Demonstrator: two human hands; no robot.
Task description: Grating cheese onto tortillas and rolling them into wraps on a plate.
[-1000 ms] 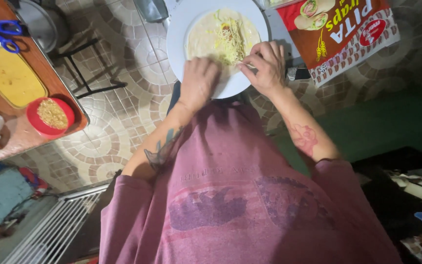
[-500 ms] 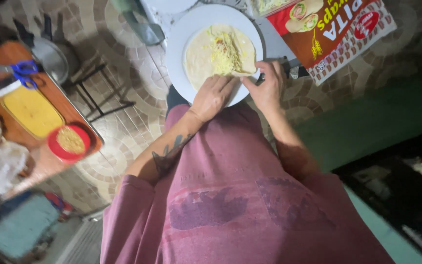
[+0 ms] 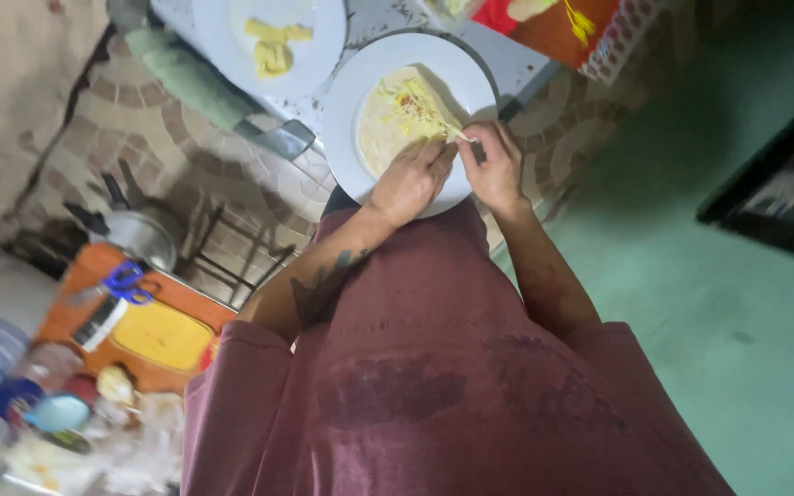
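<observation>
Tortilla (image 3: 397,124) (filled) under both hands — second plate (image 3: 273,41) just beside.

a pale tabletop (image 3: 374,20) at the top of the frame carries two white plates (image 3: 342,129) and a red packet (image 3: 590,28).

You have two hands (image 3: 413,181) (image 3: 492,168) on one tortilla (image 3: 395,115), two white plates (image 3: 480,78) (image 3: 218,28), one pair of blue scissors (image 3: 128,281), one yellow tray (image 3: 162,334) and one red package (image 3: 590,20).
</observation>
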